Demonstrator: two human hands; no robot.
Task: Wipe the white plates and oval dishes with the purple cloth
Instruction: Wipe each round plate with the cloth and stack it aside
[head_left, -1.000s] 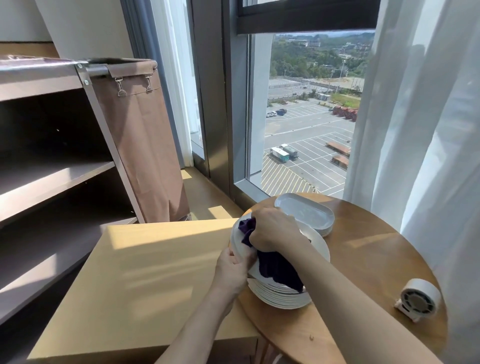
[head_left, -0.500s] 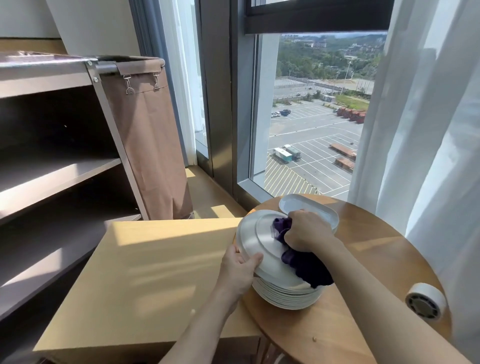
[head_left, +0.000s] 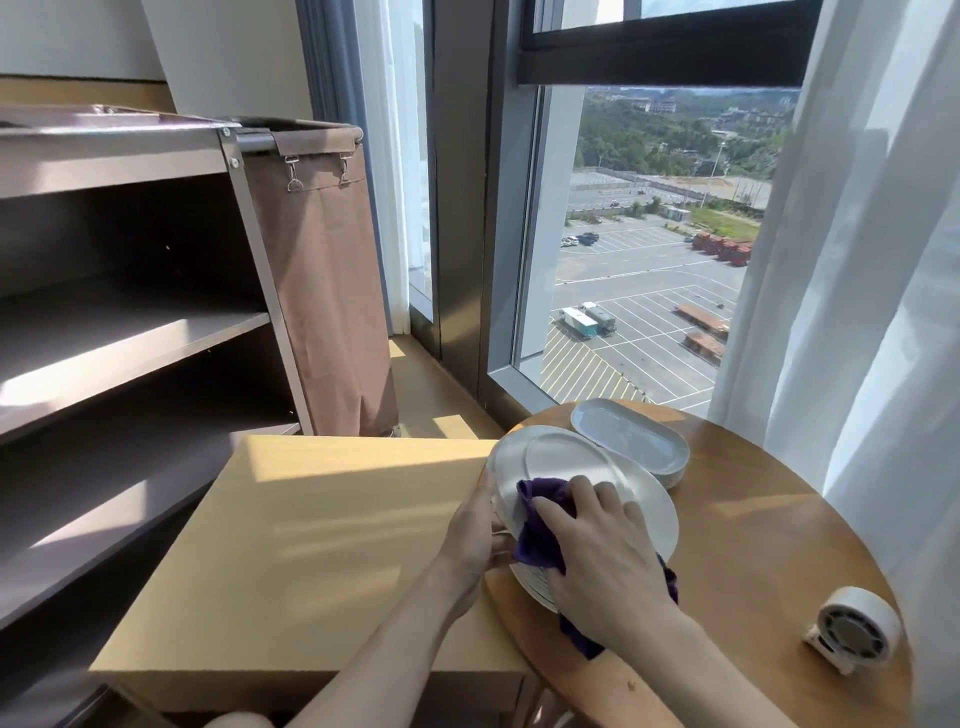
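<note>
A stack of white plates (head_left: 535, 584) sits on the left edge of the round wooden table (head_left: 753, 525). The top plate (head_left: 566, 462) is tilted up on its left side. My left hand (head_left: 475, 535) grips its left rim. My right hand (head_left: 602, 551) presses the purple cloth (head_left: 540, 512) onto the plate's near face, fingers spread over the cloth. The cloth's tail hangs out under my right wrist. A stack of white oval dishes (head_left: 631, 441) stands just behind the plates.
A small white round fan (head_left: 852, 629) stands at the table's near right. A light wooden box top (head_left: 311, 530) adjoins the table on the left. Behind it stand a cart with shelves (head_left: 130, 332) and a brown bag (head_left: 322, 291). White curtain (head_left: 872, 291) hangs at right.
My right hand with the cloth has swept from the plate's far right side down to its near left part, and its fingers have flattened. My left hand still holds the rim.
</note>
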